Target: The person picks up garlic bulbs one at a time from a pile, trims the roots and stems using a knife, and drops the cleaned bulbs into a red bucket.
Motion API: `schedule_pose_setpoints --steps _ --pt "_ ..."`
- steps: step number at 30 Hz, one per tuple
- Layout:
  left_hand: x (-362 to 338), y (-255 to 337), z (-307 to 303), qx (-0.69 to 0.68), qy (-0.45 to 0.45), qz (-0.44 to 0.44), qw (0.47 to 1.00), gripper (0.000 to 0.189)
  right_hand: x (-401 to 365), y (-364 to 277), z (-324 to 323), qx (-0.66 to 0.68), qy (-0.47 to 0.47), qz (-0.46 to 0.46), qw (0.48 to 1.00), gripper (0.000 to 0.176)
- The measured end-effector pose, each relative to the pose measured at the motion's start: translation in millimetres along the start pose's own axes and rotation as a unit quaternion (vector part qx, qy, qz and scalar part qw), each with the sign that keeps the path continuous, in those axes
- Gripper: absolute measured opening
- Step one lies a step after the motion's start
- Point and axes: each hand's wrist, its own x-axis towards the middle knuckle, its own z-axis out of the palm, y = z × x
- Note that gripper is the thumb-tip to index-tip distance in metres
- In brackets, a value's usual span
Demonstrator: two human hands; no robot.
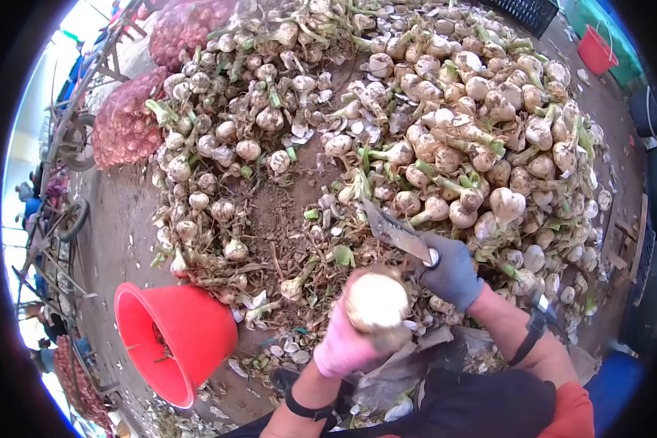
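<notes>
My left hand [350, 339], in a pink glove, is closed around a large white garlic bulb [377, 301] just above my lap. The bulb's pale, bright face is turned up towards me. To the right and a little higher, my right hand [452, 271] wears a grey glove and grips a knife [398, 232]. Its broad, dirt-smeared blade points up and left, apart from the bulb. Beyond the knife rises a big heap of untrimmed garlic bulbs [482, 139] with roots and green stalk stubs.
A red bucket [204, 328] lies tipped at lower left, its mouth facing left. More garlic bulbs [226, 131] spread over the soil at upper left, beside full pink mesh sacks [128, 120]. A red pail [597, 51] and a black crate [525, 13] stand at the far right.
</notes>
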Motion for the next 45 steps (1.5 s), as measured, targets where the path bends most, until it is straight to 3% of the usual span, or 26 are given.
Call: schedule_pose_setpoints --steps 1,2,3,5,7,11,14,16,19,20,22,24,27,28,29,30,31,32,33,35,36,37,38,39,41,45 --pt "7.8 -0.5 -13.9 -0.254 0.073 -0.133 0.955 0.054 -3.6 -2.9 3.0 0.037 0.003 0.016 0.999 0.022" --pt "16.6 -5.4 -30.8 -0.353 0.02 -0.156 0.922 0.06 -9.4 -5.7 6.5 0.075 0.007 0.034 0.997 0.017" --pt "-12.1 -1.0 -12.5 0.066 0.096 -0.013 0.993 0.069 -28.8 -24.2 4.3 0.1 -0.016 0.068 0.993 0.017" --pt "-2.9 4.6 -14.5 0.161 0.138 0.07 0.975 0.075 -24.1 -21.8 -3.2 0.134 -0.036 0.135 0.981 0.014" --pt "6.3 0.3 -26.6 0.138 0.178 0.095 0.97 0.059 -29.3 -21.2 -5.5 0.139 -0.047 0.151 0.978 0.014" --pt "15.6 -3.5 -32.3 -0.091 0.213 0.13 0.964 0.033 -41.8 -32.4 -9.2 0.127 -0.036 0.027 0.991 0.021" --pt "18.4 -28.3 -51.1 -0.075 0.205 0.158 0.963 0.027 -43.8 -43.4 -9.8 0.098 -0.091 -0.012 0.991 0.021" --pt "14.3 -31.5 -45.2 0.013 0.125 0.171 0.977 0.023 -39.4 -44.8 -5.0 0.087 -0.085 -0.022 0.992 0.022" --pt "9.6 -28.1 -6.7 -0.113 0.136 0.187 0.966 0.023 -34.7 -37.8 4.0 0.091 -0.053 -0.053 0.993 0.024" --pt "5.4 -24.3 -4.0 -0.27 0.184 0.097 0.94 0.025 -33.2 -34.7 4.3 0.098 -0.037 -0.057 0.993 0.023" --pt "2.2 -13.6 3.8 -0.266 0.183 0.089 0.942 0.026 -33.8 -15.2 8.7 0.103 -0.021 -0.064 0.992 0.021" --pt "1.4 -4.2 19.2 -0.199 0.199 0.135 0.95 0.03 -28.8 16.9 15.3 0.085 -0.109 0.251 0.958 0.018" --pt "15.6 -11.9 14.0 -0.037 0.209 0.206 0.955 0.04 -37.8 -0.4 15.4 0.143 -0.083 0.181 0.969 0.016" --pt "22.2 -13.7 19.9 -0.046 0.136 0.181 0.973 0.048 -33.5 -13.6 15.9 0.194 -0.057 0.17 0.964 0.017" --pt "24.9 -14.0 32.7 -0.054 0.062 0.152 0.985 0.056 -38.2 21.3 38.4 0.349 -0.083 0.228 0.905 0.014" --pt "17.2 -15.0 49.6 -0.045 0.048 0.133 0.989 0.07 -40.3 25.7 43.1 0.266 -0.096 0.188 0.94 0.019" --pt "3.1 -6.7 59.0 0.066 -0.01 0.203 0.977 0.073 -42.6 29.0 45.9 0.18 -0.108 0.144 0.967 0.025" --pt "6.5 -3.1 41.5 0.186 0.031 0.241 0.952 0.069 -44.7 30.4 48.9 0.162 -0.046 0.084 0.982 0.014" --pt "11.7 -0.4 16.3 0.302 0.072 0.272 0.911 0.066 -36.0 7.0 30.2 0.165 -0.11 0.138 0.97 0.016" --pt "18.6 -7.6 -48.9 0.408 0.303 0.294 0.809 0.055 -33.2 0.3 30.1 0.257 -0.136 0.246 0.924 0.015" --pt "6.6 -5.2 -81.6 0.607 0.391 0.199 0.663 0.058 -33.8 0.7 32.0 0.259 -0.137 0.248 0.924 0.015" --pt "0.5 -18.0 -113.6 0.647 0.457 0.099 0.602 0.067 -34.1 1.3 33.3 0.256 -0.139 0.241 0.926 0.015" --pt "-6.2 -32.8 -144.5 0.662 0.461 0.063 0.587 0.073 -34.5 1.8 33.8 0.252 -0.141 0.234 0.928 0.014" --pt "-9.0 -41.4 -152.0 0.634 0.481 0.016 0.605 0.073 -34.8 -0.2 33.2 0.251 -0.143 0.236 0.928 0.014" --pt "-11.4 -55.6 -163.6 0.614 0.457 0.068 0.64 0.07 -32.7 -7.4 32.1 0.246 -0.148 0.238 0.928 0.016" --pt "1.1 -53.0 -122.1 0.442 0.406 0.172 0.781 0.062 -34.4 -14.8 27.2 0.201 -0.148 0.186 0.95 0.016"
